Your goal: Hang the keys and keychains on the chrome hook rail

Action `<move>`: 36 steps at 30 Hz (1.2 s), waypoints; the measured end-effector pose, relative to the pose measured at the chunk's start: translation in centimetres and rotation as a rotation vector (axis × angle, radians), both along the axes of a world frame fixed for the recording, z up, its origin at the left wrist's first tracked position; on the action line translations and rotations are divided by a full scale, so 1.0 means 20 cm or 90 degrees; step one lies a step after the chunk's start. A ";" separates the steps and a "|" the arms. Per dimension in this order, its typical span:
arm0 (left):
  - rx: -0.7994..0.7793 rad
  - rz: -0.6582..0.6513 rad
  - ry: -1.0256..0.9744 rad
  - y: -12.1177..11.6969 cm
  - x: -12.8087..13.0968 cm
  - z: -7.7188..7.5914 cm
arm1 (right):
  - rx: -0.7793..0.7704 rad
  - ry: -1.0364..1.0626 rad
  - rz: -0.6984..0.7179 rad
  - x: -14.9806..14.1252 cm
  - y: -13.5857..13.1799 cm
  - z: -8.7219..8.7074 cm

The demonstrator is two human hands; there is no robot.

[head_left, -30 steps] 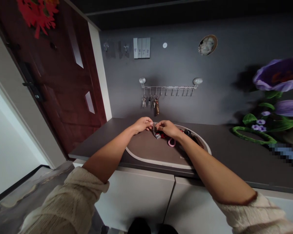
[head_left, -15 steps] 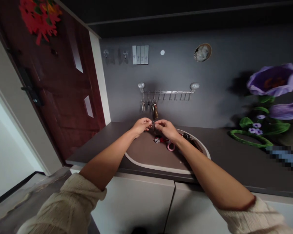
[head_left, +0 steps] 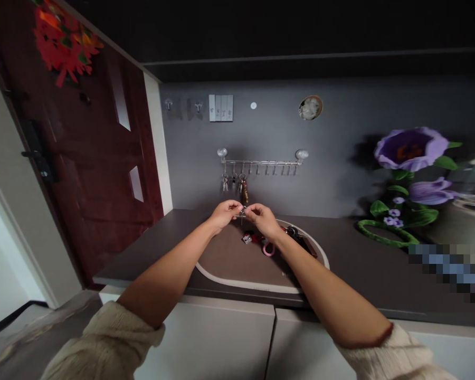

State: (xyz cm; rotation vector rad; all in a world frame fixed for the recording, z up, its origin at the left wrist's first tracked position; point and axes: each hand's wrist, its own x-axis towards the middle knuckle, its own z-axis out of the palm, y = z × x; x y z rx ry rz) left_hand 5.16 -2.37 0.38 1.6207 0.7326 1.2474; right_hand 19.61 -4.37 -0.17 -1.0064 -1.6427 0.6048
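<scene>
My left hand (head_left: 225,215) and my right hand (head_left: 263,220) meet over the mat, thumbs and fingertips pinched on a small metal key ring (head_left: 243,210). A thin key seems to dangle below it, too small to make out fully. Beneath my right hand lie a red and silver piece (head_left: 248,238), a pink ring (head_left: 268,249) and some dark items (head_left: 301,237), partly covered by that hand and forearm. Behind my hands, several keys (head_left: 225,183) and a brown keychain (head_left: 245,192) hang from a clear hook rail (head_left: 261,162) on the wall.
The brown mat with a pale rim (head_left: 221,279) lies on a dark counter (head_left: 142,253). Purple artificial flowers (head_left: 411,150) with a green loop stand at the right. A dark cabinet (head_left: 285,31) overhangs the counter. At the left is a dark red door (head_left: 98,158).
The view has shifted, so the wall and counter appear lower and a little further left. Both hands stay pinched on the key ring.
</scene>
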 end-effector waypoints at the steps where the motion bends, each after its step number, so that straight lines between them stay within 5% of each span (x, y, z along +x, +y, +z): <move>1: 0.000 0.005 0.005 -0.01 0.00 0.02 | 0.005 -0.001 -0.008 0.01 0.00 0.00; 9: -0.159 0.063 -0.041 0.00 0.06 0.13 | 0.043 0.031 -0.052 0.04 0.02 0.08; 12: -0.158 0.080 -0.096 0.03 0.08 0.09 | 0.035 0.053 -0.062 0.07 0.04 0.16; 22: -0.053 0.078 0.027 0.08 0.06 -0.03 | -0.027 0.184 -0.119 0.05 0.19 0.39; 36: -0.019 0.061 0.026 0.10 0.07 -0.05 | -0.029 0.210 -0.232 -0.02 0.43 0.41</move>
